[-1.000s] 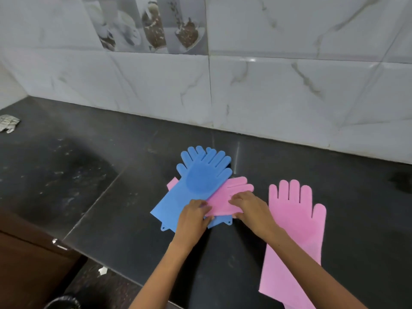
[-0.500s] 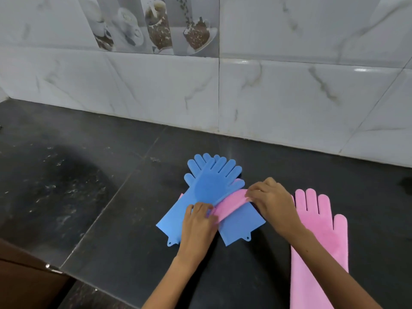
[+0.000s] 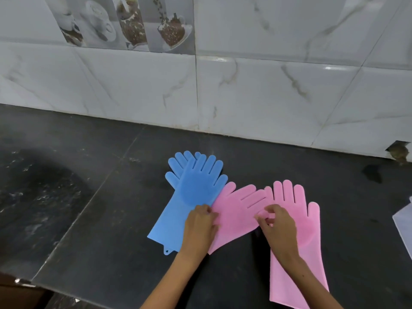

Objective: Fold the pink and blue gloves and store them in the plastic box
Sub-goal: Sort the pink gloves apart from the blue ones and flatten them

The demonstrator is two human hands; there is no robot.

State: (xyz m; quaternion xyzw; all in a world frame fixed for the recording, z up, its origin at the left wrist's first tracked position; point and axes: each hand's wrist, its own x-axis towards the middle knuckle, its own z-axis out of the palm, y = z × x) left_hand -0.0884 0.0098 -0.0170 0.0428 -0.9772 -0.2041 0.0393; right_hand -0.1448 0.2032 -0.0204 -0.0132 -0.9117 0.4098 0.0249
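Fingers of both hands — left [image 3: 199,226], right [image 3: 278,226] — pinching the tilted pink glove [image 3: 236,210] between blue gloves [image 3: 191,190] and second pink glove [image 3: 298,230].

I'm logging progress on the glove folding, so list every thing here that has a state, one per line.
Blue gloves: two stacked, flat, unfolded, on the counter.
Tilted pink glove: flat, unfolded, its fingers overlapping the other pink glove.
Right pink glove: flat, unfolded.
Left hand: on the blue and pink edges.
Right hand: pinching the tilted pink glove.
Plastic box: only its corner visible.
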